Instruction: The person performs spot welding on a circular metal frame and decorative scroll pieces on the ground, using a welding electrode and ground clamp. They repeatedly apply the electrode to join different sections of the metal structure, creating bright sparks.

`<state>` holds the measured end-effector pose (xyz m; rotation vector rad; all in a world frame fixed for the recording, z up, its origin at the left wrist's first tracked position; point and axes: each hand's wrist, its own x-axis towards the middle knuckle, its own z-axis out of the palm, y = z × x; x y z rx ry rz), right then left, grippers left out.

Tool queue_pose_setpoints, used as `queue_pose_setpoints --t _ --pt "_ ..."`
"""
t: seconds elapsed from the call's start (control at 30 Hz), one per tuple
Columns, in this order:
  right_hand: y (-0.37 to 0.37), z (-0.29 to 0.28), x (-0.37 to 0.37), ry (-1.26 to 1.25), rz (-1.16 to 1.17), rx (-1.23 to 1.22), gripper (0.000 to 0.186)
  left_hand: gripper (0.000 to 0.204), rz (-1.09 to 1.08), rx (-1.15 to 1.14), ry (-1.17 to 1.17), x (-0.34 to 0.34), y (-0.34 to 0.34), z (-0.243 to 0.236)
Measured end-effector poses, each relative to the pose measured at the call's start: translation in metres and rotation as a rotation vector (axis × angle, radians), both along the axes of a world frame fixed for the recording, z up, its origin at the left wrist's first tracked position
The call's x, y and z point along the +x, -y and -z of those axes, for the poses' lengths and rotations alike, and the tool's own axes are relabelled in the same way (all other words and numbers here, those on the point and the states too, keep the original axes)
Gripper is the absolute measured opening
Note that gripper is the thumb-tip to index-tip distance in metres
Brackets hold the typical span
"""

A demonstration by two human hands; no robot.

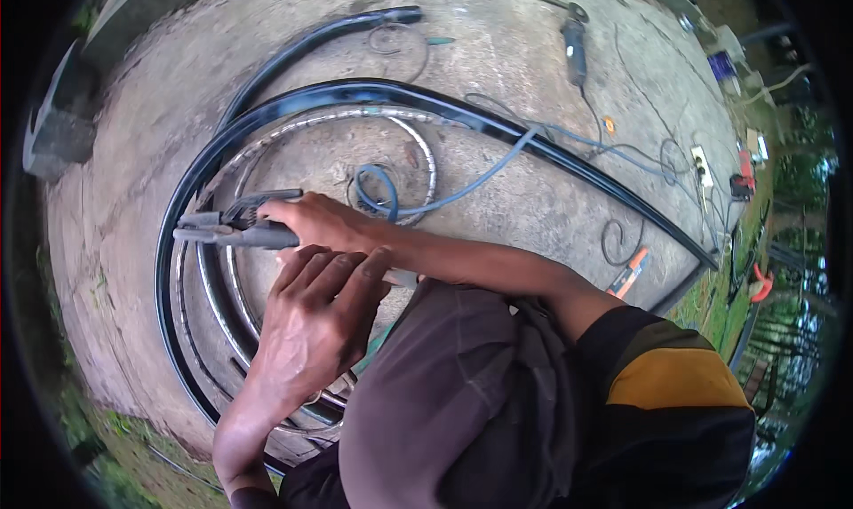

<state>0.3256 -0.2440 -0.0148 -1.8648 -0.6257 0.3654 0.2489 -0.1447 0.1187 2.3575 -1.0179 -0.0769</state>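
My right hand [322,225] reaches in from the right and grips a dark grey welding electrode holder [244,234], whose jaws point left. A blue cable [391,198] loops beside this wrist. Just below, my left hand [320,318] is closed with its knuckles up, fingertips near the right wrist. Whatever its fingers hold is hidden; a small pale piece shows past them. Beneath both hands lies a frame of bent black tubing [355,90], with a ribbed metal ring [432,167] inside its curve.
An angle grinder [576,54] lies on the concrete floor [506,47] at the far side. Cables run right to a white power strip [702,166]. An orange-handled tool [629,272] rests near my right elbow. Concrete blocks [62,123] stand at the left edge.
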Motion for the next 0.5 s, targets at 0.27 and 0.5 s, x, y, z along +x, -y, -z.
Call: queue_pose_setpoints --t 0.27,0.5 --pt "-0.005 0.003 0.001 0.089 0.187 -0.145 0.060 0.043 -0.165 0.067 -0.047 -0.056 -0.071 0.023" --pt "0.002 0.011 0.022 0.186 0.110 -0.249 0.056 0.034 -0.167 0.090 0.058 -0.050 -0.065 0.049"
